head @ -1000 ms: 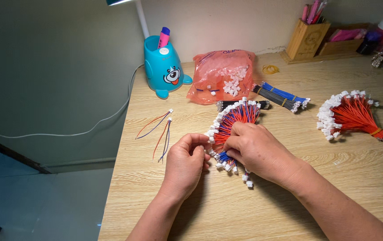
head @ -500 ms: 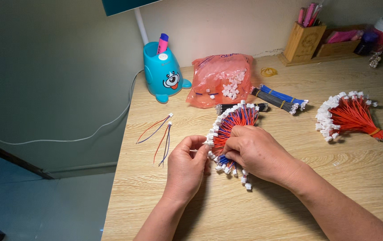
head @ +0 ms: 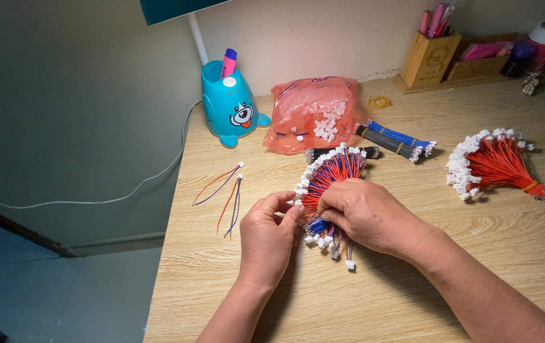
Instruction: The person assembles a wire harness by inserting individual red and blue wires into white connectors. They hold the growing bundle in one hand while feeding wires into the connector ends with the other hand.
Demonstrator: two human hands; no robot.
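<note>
A fanned bundle of red and blue wires (head: 329, 181), each wire tipped with a small white connector, is pinched at its gathered middle between the right hand (head: 364, 213) and the left hand (head: 271, 238); the fingers of both hands are closed on it. The bundle is located near the centre of the wooden table (head: 412, 298), with the fan of connectors spread toward 12 o'clock and a few loose ends trailing toward 6 o'clock. At 9 o'clock from the hands, two separate wire pairs (head: 226, 194) are laid flat near the table's edge. At 12 o'clock, an orange plastic bag (head: 313, 114) containing white connectors is placed, with a blue cartoon-faced pen holder (head: 231, 105) beside it at 11 o'clock. A blue and black wire bundle (head: 393, 140) lies at 1 o'clock, and a red wire bundle (head: 498, 165) is set well apart at 3 o'clock.
</note>
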